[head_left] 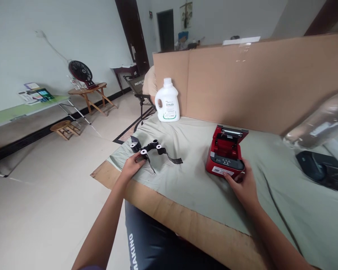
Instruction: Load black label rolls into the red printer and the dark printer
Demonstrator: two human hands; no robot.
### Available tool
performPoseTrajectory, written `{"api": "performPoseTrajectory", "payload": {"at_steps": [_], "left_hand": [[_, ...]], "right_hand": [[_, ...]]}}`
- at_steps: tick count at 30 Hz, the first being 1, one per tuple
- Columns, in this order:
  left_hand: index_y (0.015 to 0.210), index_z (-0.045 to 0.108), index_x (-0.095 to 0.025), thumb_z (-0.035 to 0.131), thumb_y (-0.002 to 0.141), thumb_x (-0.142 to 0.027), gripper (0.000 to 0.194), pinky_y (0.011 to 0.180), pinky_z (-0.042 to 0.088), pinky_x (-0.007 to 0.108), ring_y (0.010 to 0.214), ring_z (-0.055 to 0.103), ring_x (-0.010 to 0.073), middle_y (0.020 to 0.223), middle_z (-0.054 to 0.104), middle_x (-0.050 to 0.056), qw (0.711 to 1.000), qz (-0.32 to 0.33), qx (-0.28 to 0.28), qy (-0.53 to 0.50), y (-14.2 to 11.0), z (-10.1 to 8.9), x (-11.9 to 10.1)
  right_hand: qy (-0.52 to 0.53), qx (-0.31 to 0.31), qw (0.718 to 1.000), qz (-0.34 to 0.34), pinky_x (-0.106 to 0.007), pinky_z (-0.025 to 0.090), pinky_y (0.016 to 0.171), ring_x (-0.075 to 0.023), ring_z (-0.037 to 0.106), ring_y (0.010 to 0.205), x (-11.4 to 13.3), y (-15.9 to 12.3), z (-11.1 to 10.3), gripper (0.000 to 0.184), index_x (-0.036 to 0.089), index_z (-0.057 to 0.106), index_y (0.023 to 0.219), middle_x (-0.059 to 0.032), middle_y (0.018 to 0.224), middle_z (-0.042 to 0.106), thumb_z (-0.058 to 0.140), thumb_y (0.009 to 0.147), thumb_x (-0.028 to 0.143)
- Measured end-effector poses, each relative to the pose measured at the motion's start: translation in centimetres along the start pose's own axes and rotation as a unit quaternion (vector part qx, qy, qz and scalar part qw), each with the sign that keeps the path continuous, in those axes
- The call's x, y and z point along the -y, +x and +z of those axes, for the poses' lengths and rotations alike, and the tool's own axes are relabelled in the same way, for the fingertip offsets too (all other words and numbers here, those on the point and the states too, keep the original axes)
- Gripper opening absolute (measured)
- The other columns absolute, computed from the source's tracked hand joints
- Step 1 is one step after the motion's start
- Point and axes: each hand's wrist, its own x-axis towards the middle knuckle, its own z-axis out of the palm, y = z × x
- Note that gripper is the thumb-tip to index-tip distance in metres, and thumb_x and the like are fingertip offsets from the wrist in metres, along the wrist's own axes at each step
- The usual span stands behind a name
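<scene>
A small red printer (225, 153) with its lid raised sits on the green cloth (191, 180). My right hand (242, 185) rests against its front edge, fingers curled on the black front panel. To the left lie black rolls with white cores (154, 147) and loose black strips trailing to the right. My left hand (133, 165) is pinched on the nearest roll (144, 152) at the cloth's left edge.
A white detergent bottle (167, 100) stands at the back by a tall cardboard wall (256, 78). A black device (321, 169) and a blurred clear bottle (318, 122) lie at the right. A fan on a wooden stool (86, 80) stands across the floor on the left.
</scene>
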Motion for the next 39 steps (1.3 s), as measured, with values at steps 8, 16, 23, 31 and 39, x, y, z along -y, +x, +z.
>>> {"api": "performPoseTrajectory", "payload": {"at_steps": [8, 16, 23, 31, 39], "left_hand": [[0.113, 0.071, -0.017, 0.067, 0.076, -0.047, 0.048, 0.092, 0.049, 0.038, 0.100, 0.064, 0.0257, 0.113, 0.074, 0.009, 0.995, 0.020, -0.064, -0.068, 0.3, 0.5, -1.3], [0.106, 0.063, -0.018, 0.077, 0.076, -0.042, 0.041, 0.091, 0.051, 0.034, 0.101, 0.066, 0.0213, 0.110, 0.069, 0.007, 0.957, 0.143, -0.056, -0.248, -1.1, 1.8, -9.6], [0.106, 0.062, -0.018, 0.083, 0.071, -0.040, 0.046, 0.069, 0.051, 0.026, 0.075, 0.063, 0.0146, 0.087, 0.068, 0.001, 0.877, 0.193, 0.134, -0.420, -0.8, 8.9, -22.3], [0.124, 0.068, -0.016, 0.077, 0.078, -0.044, 0.055, 0.070, 0.048, 0.028, 0.071, 0.058, 0.0150, 0.077, 0.064, 0.000, 0.862, 0.179, 0.181, -0.439, -0.3, 16.3, -26.4], [0.154, 0.042, -0.020, 0.060, 0.093, -0.043, 0.067, 0.105, 0.048, 0.038, 0.120, 0.060, 0.0247, 0.136, 0.061, 0.012, 0.895, 0.214, 0.145, -0.363, -2.1, 18.7, -26.1]], "right_hand": [[-0.041, -0.017, 0.999, -0.019, -0.044, 0.057, 0.062, -0.0155, 0.050, 0.068, -0.5, -0.1, 0.2, 0.091, 0.033, 0.033, 0.153, -0.0070, 0.114, 0.050, 0.079, 0.075, 0.046], [-0.136, -0.095, 0.938, -0.304, -0.056, 0.051, 0.093, -0.0327, 0.053, 0.116, 4.3, 0.6, -1.2, 0.064, 0.026, 0.043, 0.147, -0.0156, 0.132, 0.046, 0.062, 0.085, 0.025], [-0.105, 0.119, 0.941, -0.299, -0.043, 0.054, 0.091, -0.0250, 0.063, 0.105, 13.6, 4.6, -0.6, 0.034, 0.028, 0.064, 0.127, -0.0083, 0.115, 0.066, 0.056, 0.095, 0.021], [-0.123, 0.141, 0.965, -0.182, -0.036, 0.053, 0.074, -0.0206, 0.065, 0.081, 11.6, 8.5, -2.2, 0.030, 0.024, 0.070, 0.114, -0.0042, 0.103, 0.073, 0.067, 0.084, 0.024], [-0.148, 0.176, 0.967, -0.106, -0.032, 0.051, 0.071, -0.0199, 0.065, 0.075, 9.7, 9.6, -2.1, 0.025, 0.023, 0.073, 0.106, -0.0020, 0.087, 0.074, 0.065, 0.082, 0.024]]}}
